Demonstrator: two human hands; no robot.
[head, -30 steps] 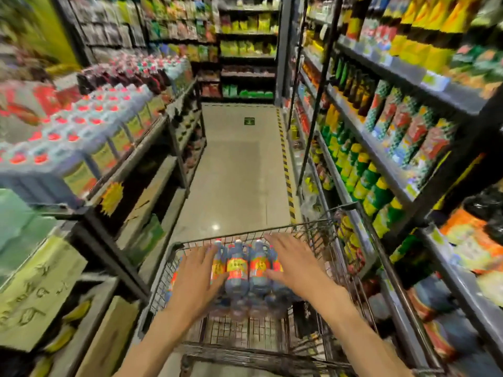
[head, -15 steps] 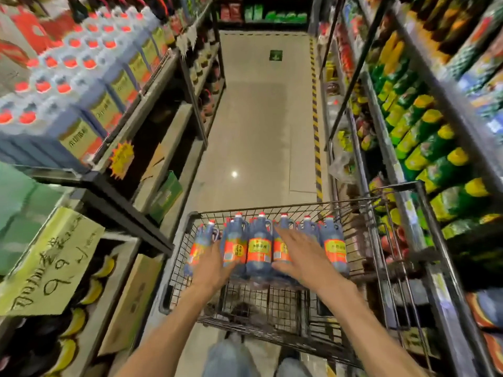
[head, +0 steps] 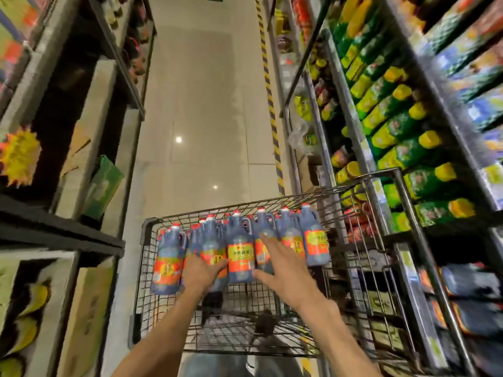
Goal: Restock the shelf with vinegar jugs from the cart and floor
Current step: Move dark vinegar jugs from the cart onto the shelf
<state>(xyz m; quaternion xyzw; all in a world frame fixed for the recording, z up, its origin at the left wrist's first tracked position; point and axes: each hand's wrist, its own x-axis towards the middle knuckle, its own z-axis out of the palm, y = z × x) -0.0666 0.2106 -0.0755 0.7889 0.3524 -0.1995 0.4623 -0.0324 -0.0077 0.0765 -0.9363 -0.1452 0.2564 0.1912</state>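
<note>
Several dark vinegar jugs (head: pixel 241 251) with red caps and orange-yellow labels stand packed together at the far end of a wire shopping cart (head: pixel 148 229). My left hand (head: pixel 202 273) reaches into the cart, its fingers curled against the lower front of one jug left of the middle. My right hand (head: pixel 283 263) lies with its fingers spread and straight across the jugs to the right of the middle, thumb pointing left under a label. One jug (head: pixel 167 261) stands a little apart at the cart's left side.
Shelving lines both sides of the narrow aisle. The left shelf (head: pixel 62 232) has dark gaps and a green box (head: pixel 102 186). The right shelves (head: pixel 353 110) hold green and yellow bottles. Tiled floor (head: pixel 206 104) stretches ahead of the cart.
The view has tilted further down toward the cart. Both hands stay on the jugs; the right hand's fingers have spread wider and the left hand has closed in lower on a jug.
</note>
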